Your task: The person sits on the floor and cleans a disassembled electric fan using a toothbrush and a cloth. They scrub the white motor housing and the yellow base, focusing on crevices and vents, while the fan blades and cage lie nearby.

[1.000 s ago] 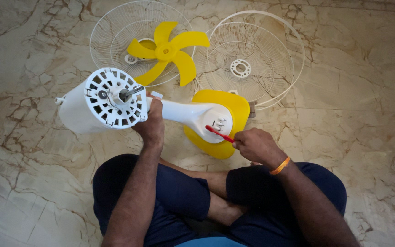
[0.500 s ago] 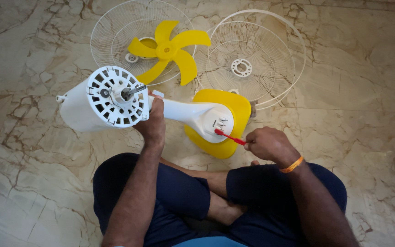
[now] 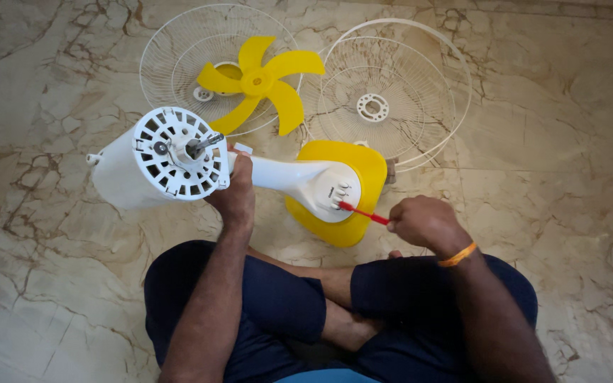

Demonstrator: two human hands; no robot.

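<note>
A white table fan body stands on the marble floor: its motor housing (image 3: 156, 164) faces up with a bare metal shaft, and its white neck (image 3: 289, 175) runs to a yellow base (image 3: 363, 170). My left hand (image 3: 235, 186) grips the neck just below the motor. My right hand (image 3: 426, 222) holds a thin red tool (image 3: 363, 213). The tool's tip touches the control buttons on the white panel of the base.
A yellow fan blade (image 3: 260, 78) lies inside a white wire guard (image 3: 172, 50) at the back. A second white wire guard (image 3: 420, 85) lies to its right. My crossed legs in dark blue shorts (image 3: 278, 305) fill the foreground.
My right hand has drawn back to the right with the red tool, whose tip has shifted slightly along the control panel. The left hand and fan stay put.
</note>
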